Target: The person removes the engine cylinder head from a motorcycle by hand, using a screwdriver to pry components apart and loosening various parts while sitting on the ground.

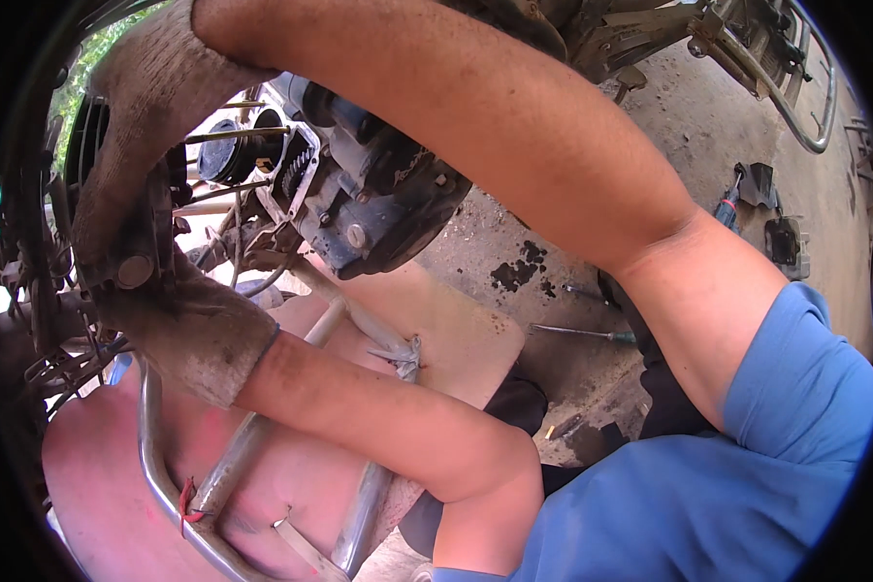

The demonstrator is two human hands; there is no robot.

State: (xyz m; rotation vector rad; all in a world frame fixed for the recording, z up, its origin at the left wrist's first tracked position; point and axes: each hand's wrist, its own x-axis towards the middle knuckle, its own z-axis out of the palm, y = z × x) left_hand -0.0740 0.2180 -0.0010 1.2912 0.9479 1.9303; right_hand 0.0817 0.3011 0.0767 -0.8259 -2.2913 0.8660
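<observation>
My hands wear dirty knitted work gloves. My right hand (155,87) reaches over from above, its fingers wrapped down the far left side of a dark engine cylinder (155,223). From below, my left hand (189,325) grips the same cylinder near a round bolt head; its fingertips are mostly hidden. Just right of the cylinder, a round piston (225,152) sticks out of the open crankcase (306,179), between long studs (238,135). Behind my right forearm the engine's upper part is hidden.
Silver frame tubes (228,466) cross a pink panel (97,466) below my hands. A red tie (189,502) hangs on one tube. On the stained floor lie a screwdriver (587,334) and a blue-handled tool (728,206). Another metal frame (795,121) stands at upper right.
</observation>
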